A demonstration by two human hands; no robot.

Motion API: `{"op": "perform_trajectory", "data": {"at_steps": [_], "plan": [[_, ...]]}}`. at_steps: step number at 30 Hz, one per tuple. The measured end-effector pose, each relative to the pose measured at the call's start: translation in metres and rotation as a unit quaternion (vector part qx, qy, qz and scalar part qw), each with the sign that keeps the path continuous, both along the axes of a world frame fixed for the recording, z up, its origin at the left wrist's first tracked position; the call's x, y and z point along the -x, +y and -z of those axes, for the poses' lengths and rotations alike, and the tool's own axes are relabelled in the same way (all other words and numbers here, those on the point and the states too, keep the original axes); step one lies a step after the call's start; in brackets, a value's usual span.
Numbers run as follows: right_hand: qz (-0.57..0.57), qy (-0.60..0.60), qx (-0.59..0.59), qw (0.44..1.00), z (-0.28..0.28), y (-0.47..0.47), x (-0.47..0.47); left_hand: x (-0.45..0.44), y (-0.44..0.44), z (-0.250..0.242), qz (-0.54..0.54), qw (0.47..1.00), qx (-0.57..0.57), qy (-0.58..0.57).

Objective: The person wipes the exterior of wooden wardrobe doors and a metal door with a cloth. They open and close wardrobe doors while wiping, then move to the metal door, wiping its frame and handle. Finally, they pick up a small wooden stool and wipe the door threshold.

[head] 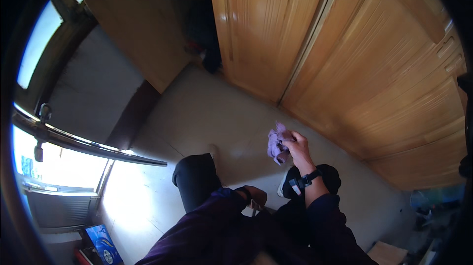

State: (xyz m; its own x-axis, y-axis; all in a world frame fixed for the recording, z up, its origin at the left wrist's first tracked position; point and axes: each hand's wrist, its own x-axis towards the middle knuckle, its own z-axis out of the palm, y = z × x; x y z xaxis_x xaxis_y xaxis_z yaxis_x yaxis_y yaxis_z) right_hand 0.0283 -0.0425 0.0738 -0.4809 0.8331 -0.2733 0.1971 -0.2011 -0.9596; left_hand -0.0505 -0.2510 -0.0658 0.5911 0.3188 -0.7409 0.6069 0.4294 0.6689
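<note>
A crumpled purple cloth (278,145) is pinched in the fingers of my right hand (300,148), which is stretched out above the tiled floor (207,117) near the foot of a wooden wardrobe. A strap with a small device circles the right wrist. My left hand (257,196) is drawn in close to my body, between my knees, bent around a thin, light-coloured object that is mostly hidden, so I cannot tell what it is. My dark trouser legs show on both sides of the left hand.
Wooden wardrobe doors (266,24) rise ahead and to the right, with dark items in an opening beside them. A door with a metal latch (38,150) stands at the left. A blue box (104,244) lies at the lower left, and assorted objects sit at the lower right.
</note>
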Motion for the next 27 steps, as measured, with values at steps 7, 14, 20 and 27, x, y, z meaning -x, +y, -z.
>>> {"op": "perform_trajectory", "data": {"at_steps": [7, 14, 20, 27], "plan": [[-0.017, 0.024, 0.029, 0.999, -0.012, 0.000, 0.011, -0.039, -0.012, 0.005, 0.124, 0.992, 0.017, -0.034], [-0.043, 0.023, 0.048, 0.998, -0.027, 0.004, 0.018, -0.041, 0.001, -0.001, 0.195, 0.979, 0.045, -0.050], [-0.024, 0.016, 0.001, 1.000, -0.029, 0.003, 0.017, -0.044, -0.031, 0.034, 0.218, 0.955, 0.184, -0.080], [0.024, 0.045, -0.073, 0.996, -0.044, 0.004, 0.023, 0.054, -0.049, 0.050, 0.203, 0.937, 0.264, -0.103]]}}
